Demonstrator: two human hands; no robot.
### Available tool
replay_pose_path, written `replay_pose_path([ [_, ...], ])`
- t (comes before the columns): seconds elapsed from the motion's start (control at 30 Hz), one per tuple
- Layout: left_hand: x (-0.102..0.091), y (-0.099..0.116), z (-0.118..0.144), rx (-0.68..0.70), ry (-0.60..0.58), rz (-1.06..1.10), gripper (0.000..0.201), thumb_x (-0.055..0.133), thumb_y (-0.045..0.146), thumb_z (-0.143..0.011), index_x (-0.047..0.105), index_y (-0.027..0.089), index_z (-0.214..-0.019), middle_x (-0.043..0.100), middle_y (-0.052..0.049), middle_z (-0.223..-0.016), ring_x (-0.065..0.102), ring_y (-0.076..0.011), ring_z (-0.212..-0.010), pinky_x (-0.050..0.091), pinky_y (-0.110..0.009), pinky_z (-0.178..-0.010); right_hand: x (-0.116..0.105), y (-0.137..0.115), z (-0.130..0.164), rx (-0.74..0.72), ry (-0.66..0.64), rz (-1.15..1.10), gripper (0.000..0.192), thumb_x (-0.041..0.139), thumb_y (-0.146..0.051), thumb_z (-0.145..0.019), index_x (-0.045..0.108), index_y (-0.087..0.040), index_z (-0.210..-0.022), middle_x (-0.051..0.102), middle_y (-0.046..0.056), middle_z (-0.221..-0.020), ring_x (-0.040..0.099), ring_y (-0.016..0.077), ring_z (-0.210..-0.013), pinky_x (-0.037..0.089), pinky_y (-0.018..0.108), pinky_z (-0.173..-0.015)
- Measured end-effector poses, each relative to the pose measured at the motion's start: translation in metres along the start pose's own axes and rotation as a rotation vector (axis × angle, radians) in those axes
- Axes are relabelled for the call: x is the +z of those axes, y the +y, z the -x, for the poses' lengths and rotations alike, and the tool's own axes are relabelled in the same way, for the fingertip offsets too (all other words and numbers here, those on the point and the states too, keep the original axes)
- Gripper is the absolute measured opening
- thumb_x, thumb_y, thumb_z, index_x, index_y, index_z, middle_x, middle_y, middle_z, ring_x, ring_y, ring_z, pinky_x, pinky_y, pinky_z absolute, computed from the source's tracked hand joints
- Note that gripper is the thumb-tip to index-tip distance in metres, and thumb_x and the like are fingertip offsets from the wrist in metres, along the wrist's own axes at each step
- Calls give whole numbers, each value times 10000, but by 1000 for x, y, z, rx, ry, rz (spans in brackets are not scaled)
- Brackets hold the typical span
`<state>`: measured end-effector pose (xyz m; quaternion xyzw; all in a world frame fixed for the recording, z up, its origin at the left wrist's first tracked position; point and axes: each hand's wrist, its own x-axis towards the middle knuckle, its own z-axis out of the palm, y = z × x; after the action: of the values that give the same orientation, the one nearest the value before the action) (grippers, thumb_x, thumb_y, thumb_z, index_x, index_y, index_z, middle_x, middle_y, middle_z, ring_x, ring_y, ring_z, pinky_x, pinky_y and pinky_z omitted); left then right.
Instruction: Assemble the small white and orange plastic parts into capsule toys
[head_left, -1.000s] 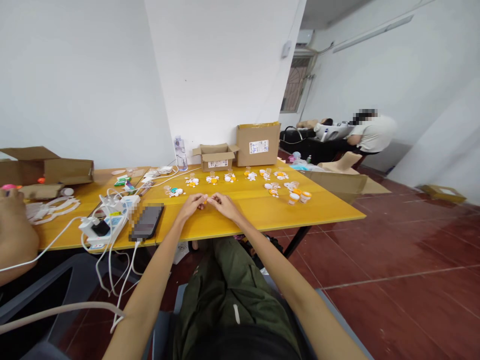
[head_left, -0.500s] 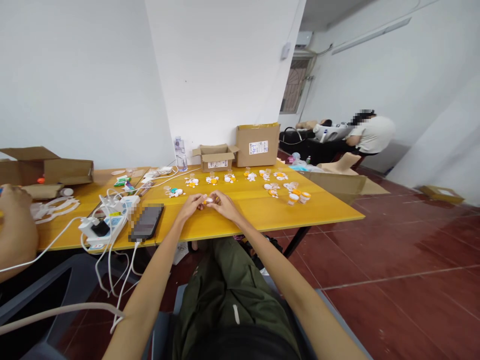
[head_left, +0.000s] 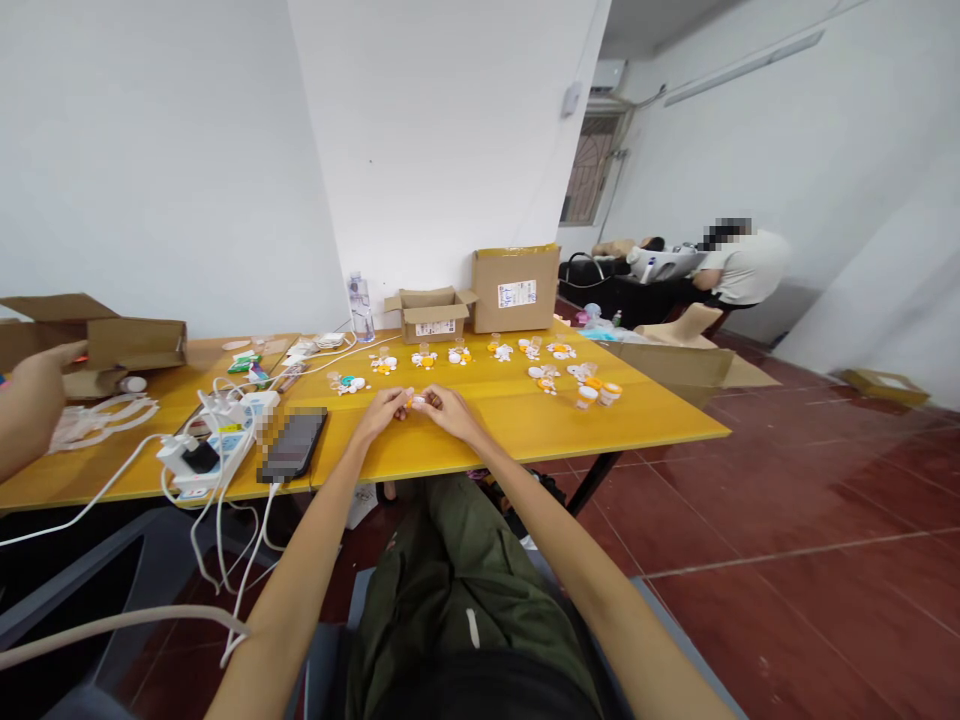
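My left hand [head_left: 381,412] and right hand [head_left: 448,408] meet over the surface [head_left: 487,435], to the right of the phone [head_left: 306,445], fingers pinched narrow on a small orange-and-white piece [head_left: 416,401] between them. It's too small for me to make out its exact shape. Beyond the phone and slightly right lies a teal-and-white cluster [head_left: 351,383]. Well to the phone's right stand two orange-lidded cups [head_left: 599,396], side by side. A power strip [head_left: 244,435] sits just left of the phone; farther left is a co-worker's hand [head_left: 34,400].
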<state>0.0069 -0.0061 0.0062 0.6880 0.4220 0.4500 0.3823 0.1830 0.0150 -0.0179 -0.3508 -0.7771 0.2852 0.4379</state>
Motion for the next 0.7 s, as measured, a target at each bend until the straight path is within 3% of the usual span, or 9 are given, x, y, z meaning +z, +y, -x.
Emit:
replay_pose_path([
  [0.33, 0, 1, 1, -22, -2, -1, 469, 633, 620, -789, 548, 196, -609, 517, 22, -558, 503, -126, -543, 427, -260, -556, -1, -3, 0, 31, 4, 38, 267, 615, -467, -870, 655, -237, -740, 711, 9, -759, 610, 176, -698, 434, 281, -667],
  [0.5, 1, 2, 1, -34, 6, -5, 458, 629, 609, -795, 543, 200, -606, 503, 25, -542, 509, -133, -546, 427, -263, -555, -1, -6, 1, 19, 13, 9, 194, 662, -420, -812, 599, -243, -761, 661, -21, -739, 591, 165, -667, 448, 278, -655],
  [0.7, 1, 3, 1, -23, 4, -4, 474, 620, 629, -795, 546, 199, -609, 505, 24, -538, 493, -129, -528, 419, -264, -545, -2, -7, 0, -19, 16, -30, 170, 684, -287, -735, 565, -254, -852, 666, -22, -879, 596, 157, -706, 486, 288, -704],
])
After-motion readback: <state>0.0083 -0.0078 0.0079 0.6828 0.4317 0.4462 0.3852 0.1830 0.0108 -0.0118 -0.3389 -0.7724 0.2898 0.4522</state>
